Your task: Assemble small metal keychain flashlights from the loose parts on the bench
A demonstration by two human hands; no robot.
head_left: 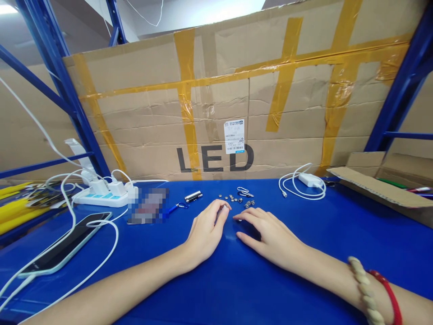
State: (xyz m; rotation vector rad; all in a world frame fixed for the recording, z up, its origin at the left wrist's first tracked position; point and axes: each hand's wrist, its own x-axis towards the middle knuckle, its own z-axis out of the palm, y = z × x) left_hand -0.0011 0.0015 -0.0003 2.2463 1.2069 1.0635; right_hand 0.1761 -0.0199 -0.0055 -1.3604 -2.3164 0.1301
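My left hand (207, 231) is closed in a pinch, thumb against the fingers. A small shiny metal piece shows at its fingertips, mostly hidden by them. To its right, my right hand (275, 234) hovers low over or rests on the table, thumb and index finger apart; a tiny glint shows under the index fingertip. Just beyond both hands lie several small round metal pieces, like button cells (249, 204), in a loose group. A short looped cord (244, 192) lies behind them. Left of the group is a small silver cylinder like a mini flashlight (193, 197), near a blue clip (176, 208).
The blue table (216, 293) backs onto a large taped cardboard box (216, 108). At left are a phone (72, 241), a power strip (101, 197) and loose white cables. At right stand a white charger (309, 180) with cable and an open carton (382, 192).
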